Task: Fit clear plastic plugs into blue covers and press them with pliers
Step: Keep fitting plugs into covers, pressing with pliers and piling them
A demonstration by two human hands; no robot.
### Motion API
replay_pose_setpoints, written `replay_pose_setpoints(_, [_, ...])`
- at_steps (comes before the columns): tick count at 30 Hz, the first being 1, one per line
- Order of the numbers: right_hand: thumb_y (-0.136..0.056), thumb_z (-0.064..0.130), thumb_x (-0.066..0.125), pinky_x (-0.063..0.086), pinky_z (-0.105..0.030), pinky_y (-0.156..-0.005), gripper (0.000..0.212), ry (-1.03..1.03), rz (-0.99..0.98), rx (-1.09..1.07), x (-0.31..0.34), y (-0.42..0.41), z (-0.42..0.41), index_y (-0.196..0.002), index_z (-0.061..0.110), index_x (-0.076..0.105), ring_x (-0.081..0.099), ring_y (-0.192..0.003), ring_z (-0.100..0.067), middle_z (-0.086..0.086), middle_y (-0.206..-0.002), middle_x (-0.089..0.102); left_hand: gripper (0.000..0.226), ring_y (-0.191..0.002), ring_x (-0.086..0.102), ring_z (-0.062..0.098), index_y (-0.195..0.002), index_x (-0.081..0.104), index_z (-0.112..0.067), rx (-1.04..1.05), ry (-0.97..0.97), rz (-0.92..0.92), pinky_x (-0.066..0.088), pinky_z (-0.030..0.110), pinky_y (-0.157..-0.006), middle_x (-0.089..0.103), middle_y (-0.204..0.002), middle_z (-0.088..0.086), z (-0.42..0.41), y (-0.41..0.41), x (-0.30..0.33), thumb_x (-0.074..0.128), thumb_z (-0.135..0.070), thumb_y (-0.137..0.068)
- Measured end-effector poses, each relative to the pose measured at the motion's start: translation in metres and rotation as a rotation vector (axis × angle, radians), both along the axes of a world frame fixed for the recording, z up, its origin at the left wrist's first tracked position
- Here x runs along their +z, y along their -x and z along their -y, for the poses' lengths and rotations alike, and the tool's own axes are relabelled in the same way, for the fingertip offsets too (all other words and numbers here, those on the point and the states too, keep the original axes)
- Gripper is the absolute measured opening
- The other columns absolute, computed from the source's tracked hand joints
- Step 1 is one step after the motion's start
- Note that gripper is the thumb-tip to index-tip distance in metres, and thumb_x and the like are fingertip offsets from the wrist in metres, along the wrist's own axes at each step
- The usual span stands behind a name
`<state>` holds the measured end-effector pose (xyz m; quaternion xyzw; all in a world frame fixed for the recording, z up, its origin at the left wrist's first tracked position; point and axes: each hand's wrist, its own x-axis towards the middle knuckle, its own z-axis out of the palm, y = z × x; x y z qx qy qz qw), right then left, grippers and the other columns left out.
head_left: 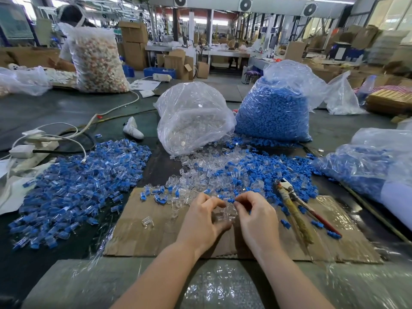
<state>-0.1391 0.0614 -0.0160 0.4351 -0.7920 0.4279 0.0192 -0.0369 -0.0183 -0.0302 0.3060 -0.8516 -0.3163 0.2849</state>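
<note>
Head view: our left hand (204,216) curls around a clear plastic plug (225,214) while our right hand (256,216) pinches a blue cover (231,200) at its edge, both over the cardboard sheet (133,233). We judge the parts light, stiff and slippery — best held by their sides. The pliers (296,210) lie just right of the hands. Loose parts (245,170) crowd the reach, with a finished pile (75,188) left and bags of clear plugs (191,121) and blue covers (274,112) behind.
</note>
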Motion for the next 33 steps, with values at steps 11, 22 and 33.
replay_pose_setpoints(11, [-0.088, 0.021, 0.063, 0.019, -0.025, -0.074, 0.004, -0.043, -0.093, -0.078, -0.010, -0.004, 0.000, -0.086, 0.019, 0.065, 0.054, -0.083, -0.013, 0.009, -0.084, 0.062, 0.023, -0.079, 0.058, 0.000, -0.099, 0.069, -0.016, 0.189, -0.219, -0.152, 0.048, 0.010, -0.075, 0.061, -0.083, -0.012, 0.004, 0.003, -0.001, 0.072, -0.007, -0.078])
replay_pose_setpoints(22, [-0.089, 0.023, 0.061, 0.024, -0.029, -0.077, 0.007, -0.066, -0.146, -0.073, -0.012, -0.008, -0.002, -0.084, 0.018, 0.063, 0.054, -0.082, -0.015, 0.007, -0.083, 0.062, 0.020, -0.082, 0.061, 0.002, -0.097, 0.068, -0.021, 0.261, -0.147, -0.208, 0.052, 0.019, -0.080, 0.059, -0.086, -0.019, -0.005, -0.001, -0.002, 0.066, -0.007, -0.082])
replay_pose_setpoints(33, [-0.087, 0.022, 0.063, 0.024, -0.029, -0.075, 0.006, -0.074, -0.195, -0.079, -0.013, -0.010, 0.000, -0.082, 0.019, 0.063, 0.055, -0.079, -0.017, 0.007, -0.081, 0.062, 0.026, -0.080, 0.058, -0.009, -0.105, 0.068, -0.022, 0.265, -0.152, -0.280, 0.046, 0.003, -0.073, 0.060, -0.083, -0.023, -0.005, -0.003, -0.002, 0.066, -0.008, -0.083])
